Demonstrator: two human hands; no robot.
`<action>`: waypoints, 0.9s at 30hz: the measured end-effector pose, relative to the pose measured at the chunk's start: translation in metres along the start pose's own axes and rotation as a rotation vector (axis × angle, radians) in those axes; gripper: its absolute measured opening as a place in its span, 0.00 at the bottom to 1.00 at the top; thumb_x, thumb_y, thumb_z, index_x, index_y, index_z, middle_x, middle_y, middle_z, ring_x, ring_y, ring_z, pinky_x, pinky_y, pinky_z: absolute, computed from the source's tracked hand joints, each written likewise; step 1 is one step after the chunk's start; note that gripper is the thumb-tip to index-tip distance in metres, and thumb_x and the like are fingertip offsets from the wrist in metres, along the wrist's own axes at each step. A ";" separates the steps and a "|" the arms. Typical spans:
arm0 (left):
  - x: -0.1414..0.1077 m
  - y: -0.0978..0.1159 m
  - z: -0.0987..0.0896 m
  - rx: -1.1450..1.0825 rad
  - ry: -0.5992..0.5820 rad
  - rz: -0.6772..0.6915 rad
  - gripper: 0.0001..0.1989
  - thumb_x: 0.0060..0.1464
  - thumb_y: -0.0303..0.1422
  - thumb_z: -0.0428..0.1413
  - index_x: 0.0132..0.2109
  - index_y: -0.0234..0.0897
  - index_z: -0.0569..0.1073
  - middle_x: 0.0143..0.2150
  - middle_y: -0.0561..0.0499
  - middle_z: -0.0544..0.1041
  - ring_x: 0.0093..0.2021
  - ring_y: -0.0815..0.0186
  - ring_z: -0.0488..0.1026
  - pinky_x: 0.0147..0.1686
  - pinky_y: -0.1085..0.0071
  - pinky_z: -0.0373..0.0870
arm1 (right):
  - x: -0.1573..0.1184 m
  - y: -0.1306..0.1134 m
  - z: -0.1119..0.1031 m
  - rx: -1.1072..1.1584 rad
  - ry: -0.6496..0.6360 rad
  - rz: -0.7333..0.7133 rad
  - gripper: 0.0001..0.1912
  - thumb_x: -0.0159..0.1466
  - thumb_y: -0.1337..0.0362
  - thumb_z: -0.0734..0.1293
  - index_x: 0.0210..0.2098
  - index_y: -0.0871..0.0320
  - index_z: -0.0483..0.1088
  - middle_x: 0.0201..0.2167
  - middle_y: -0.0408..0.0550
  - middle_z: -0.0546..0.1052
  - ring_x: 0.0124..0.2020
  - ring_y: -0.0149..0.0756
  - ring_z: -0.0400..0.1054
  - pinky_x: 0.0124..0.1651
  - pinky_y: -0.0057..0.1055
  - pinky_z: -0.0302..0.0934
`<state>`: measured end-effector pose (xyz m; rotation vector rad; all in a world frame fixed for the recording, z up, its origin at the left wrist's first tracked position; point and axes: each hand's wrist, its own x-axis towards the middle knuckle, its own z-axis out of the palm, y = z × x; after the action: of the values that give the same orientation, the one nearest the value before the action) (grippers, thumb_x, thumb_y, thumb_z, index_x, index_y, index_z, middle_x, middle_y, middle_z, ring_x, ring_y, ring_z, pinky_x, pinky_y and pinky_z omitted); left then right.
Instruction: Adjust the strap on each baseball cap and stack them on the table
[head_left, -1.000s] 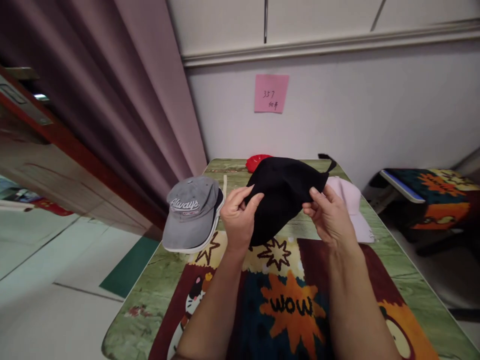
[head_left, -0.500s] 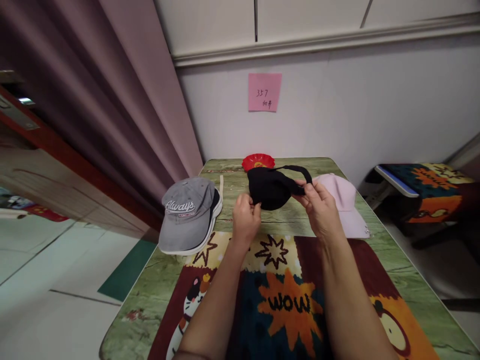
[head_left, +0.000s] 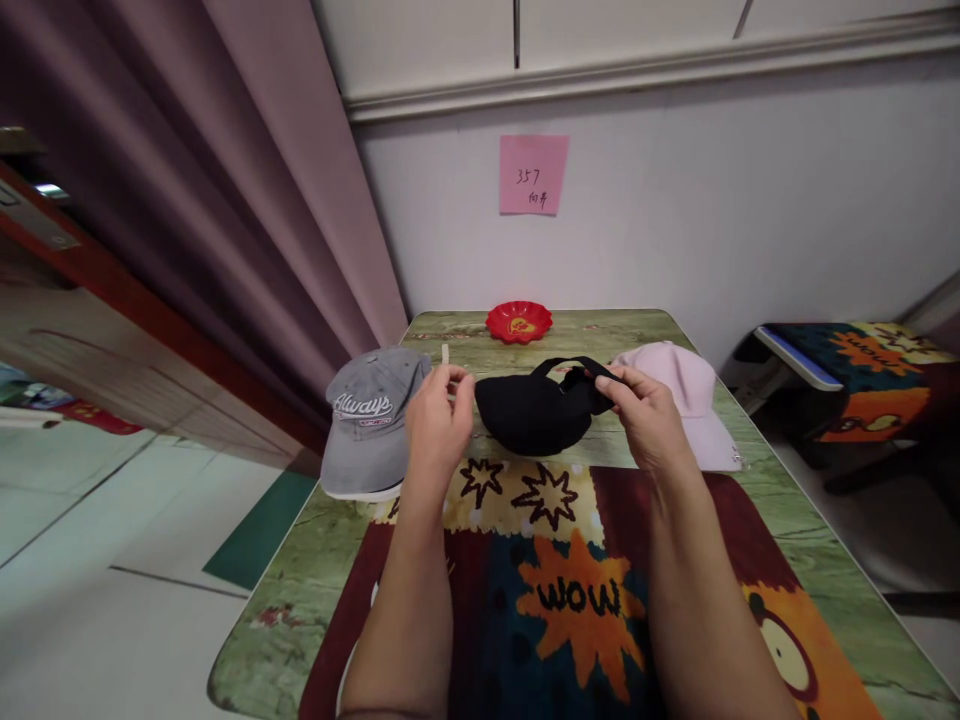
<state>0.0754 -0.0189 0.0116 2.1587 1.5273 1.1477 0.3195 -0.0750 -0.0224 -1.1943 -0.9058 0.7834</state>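
Note:
A black cap (head_left: 536,415) hangs tilted over the middle of the table, its rounded side low and its back strap looping up. My right hand (head_left: 649,410) pinches the strap end between thumb and fingers. Just off the cap's left tip is my left hand (head_left: 440,415), with fingers bent, thumb a little apart and nothing visible in it. That hand partly covers a grey cap (head_left: 364,425) lettered "Always", which rests at the table's left on a white-edged cap. Behind my right hand sits a pale pink cap (head_left: 686,400).
A red scalloped dish (head_left: 519,322) stands at the table's back. A patterned mat (head_left: 577,600) marked "WOW" covers the front of the green wood-look table (head_left: 262,620). A pink note (head_left: 533,175) is on the wall; a curtain (head_left: 300,180) hangs left.
My left hand has come off the black cap and moved left, toward the grey cap. The black cap has dropped lower, still held by my right hand, uncovering the red dish.

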 end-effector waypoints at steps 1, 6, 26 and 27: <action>0.001 -0.002 0.004 -0.054 -0.002 0.027 0.13 0.64 0.39 0.50 0.45 0.38 0.76 0.45 0.44 0.81 0.47 0.57 0.76 0.48 0.63 0.68 | -0.001 -0.001 0.002 -0.012 -0.011 -0.002 0.13 0.57 0.55 0.74 0.37 0.55 0.79 0.35 0.44 0.80 0.38 0.36 0.71 0.43 0.32 0.65; -0.002 -0.003 0.021 -0.160 -0.464 0.042 0.20 0.60 0.46 0.57 0.53 0.39 0.76 0.55 0.42 0.80 0.56 0.52 0.75 0.55 0.59 0.69 | -0.002 0.000 0.007 -0.065 -0.081 -0.008 0.16 0.56 0.51 0.75 0.38 0.55 0.78 0.40 0.47 0.80 0.41 0.39 0.72 0.45 0.34 0.66; -0.001 -0.011 0.037 -0.595 -0.273 0.003 0.09 0.51 0.28 0.56 0.40 0.37 0.77 0.40 0.51 0.81 0.44 0.63 0.76 0.49 0.67 0.70 | -0.008 -0.019 -0.006 -0.749 -0.063 -0.270 0.15 0.59 0.50 0.71 0.28 0.54 0.70 0.33 0.48 0.80 0.33 0.40 0.69 0.40 0.37 0.61; -0.001 -0.009 0.035 -0.593 -0.277 0.020 0.09 0.52 0.27 0.56 0.40 0.37 0.78 0.41 0.50 0.81 0.45 0.62 0.76 0.50 0.66 0.70 | -0.010 -0.022 -0.002 -0.719 -0.097 -0.250 0.14 0.60 0.51 0.70 0.29 0.55 0.72 0.30 0.46 0.79 0.29 0.38 0.68 0.36 0.34 0.59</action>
<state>0.0943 -0.0082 -0.0173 1.8267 0.9023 1.0777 0.3175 -0.0894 -0.0026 -1.6235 -1.4546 0.3083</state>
